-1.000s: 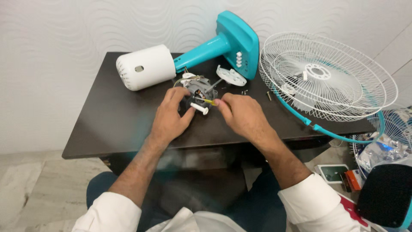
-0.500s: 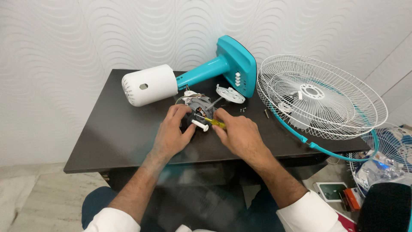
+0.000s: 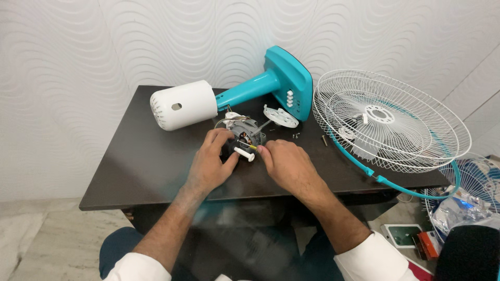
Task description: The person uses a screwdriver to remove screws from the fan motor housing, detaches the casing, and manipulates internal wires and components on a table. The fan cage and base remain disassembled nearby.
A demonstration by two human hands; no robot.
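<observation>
We've got the fan motor (image 3: 245, 136) on the table (image 3: 146, 166): left hand (image 3: 211, 164) wraps it, right hand (image 3: 286, 164) pinches a screwdriver (image 3: 252, 147). Prob. heavy, stiff; hold the casing, not wires.

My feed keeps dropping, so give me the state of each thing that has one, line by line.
Left hand: gripping the grey fan motor, which lies uncovered on the dark table.
Right hand: pinching a small yellow-tipped part at the motor.
White cylindrical motor cover: off, on its side.
Teal fan base and stem: tipped over.
White wire grille: detached, overhanging the table edge.
</observation>
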